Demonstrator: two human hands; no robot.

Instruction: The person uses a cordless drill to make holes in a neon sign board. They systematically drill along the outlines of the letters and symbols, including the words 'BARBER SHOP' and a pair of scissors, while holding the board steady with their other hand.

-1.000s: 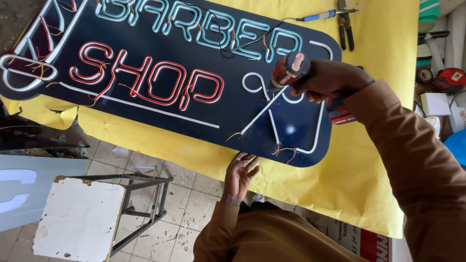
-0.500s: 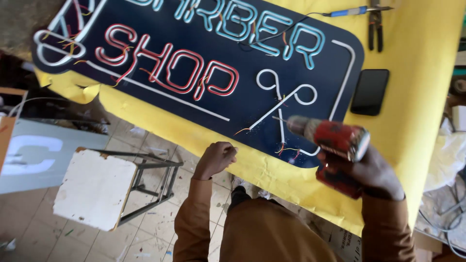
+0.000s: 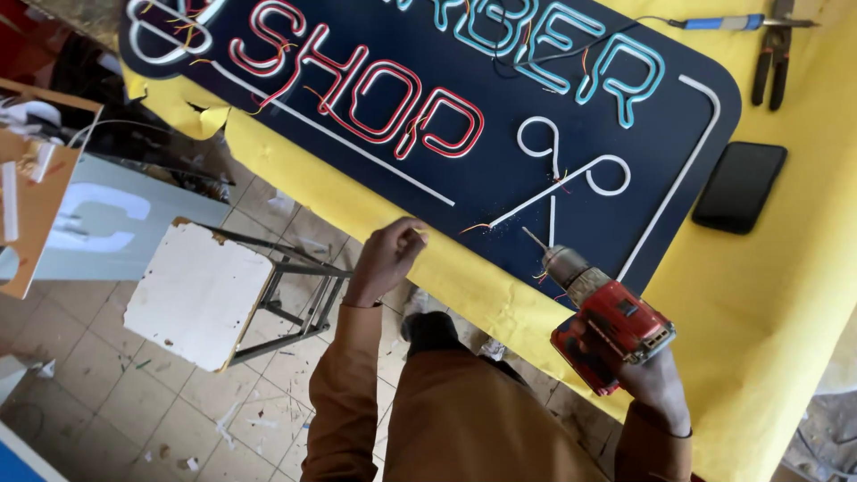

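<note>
At the bench: you stood over a dark sign board [image 3: 500,170] with neon-style tube lettering, laid flat on a yellow-covered table [image 3: 786,295].
Right hand: your right hand [image 3: 647,375] had its fingers wrapped tight round the grip of a red cordless drill [image 3: 600,308], the bit angled up toward the board's near edge, just below the white scissors outline [image 3: 562,178].
Left hand: your left hand [image 3: 388,259] was loosely curled at the board's near edge, fingertips pinched together; whether they held a wire could not be told.
Loose ends: thin orange wires [image 3: 478,228] stuck out of the board between your hands.
Nearby: a black phone [image 3: 739,186], pliers [image 3: 775,49] and a blue-handled soldering iron [image 3: 719,22] lay beyond the board; a white-topped stool [image 3: 201,290] stood on the tiled floor.
Risk: a slipping bit would likely have snagged those wires or cracked a tube, and the left fingers sat near its path.
</note>
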